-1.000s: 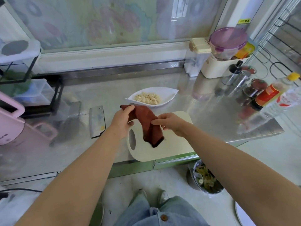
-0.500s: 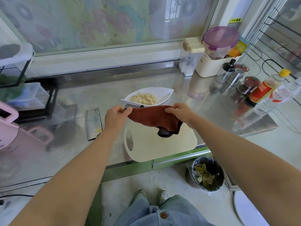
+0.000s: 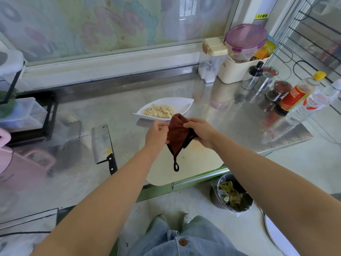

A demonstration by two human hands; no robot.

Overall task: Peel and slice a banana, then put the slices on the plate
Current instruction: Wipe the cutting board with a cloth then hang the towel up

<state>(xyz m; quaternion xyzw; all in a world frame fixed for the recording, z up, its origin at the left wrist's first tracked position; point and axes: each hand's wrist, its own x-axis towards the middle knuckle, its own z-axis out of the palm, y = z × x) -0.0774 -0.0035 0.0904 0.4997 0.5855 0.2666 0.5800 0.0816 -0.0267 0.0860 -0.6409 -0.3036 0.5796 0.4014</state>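
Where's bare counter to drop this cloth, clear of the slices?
Widest bare patch: counter right of the plate, between the board and the bottles. A narrower strip runs between the cleaver and the board. Crowded: back right corner, tubs, jars and bottles; the cloth hangs over the board.

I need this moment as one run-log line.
white leaf-shaped plate: holds banana slices | left hand: grips brown-red cloth | right hand: grips cloth over cream cutting board | steel cleaver: untouched
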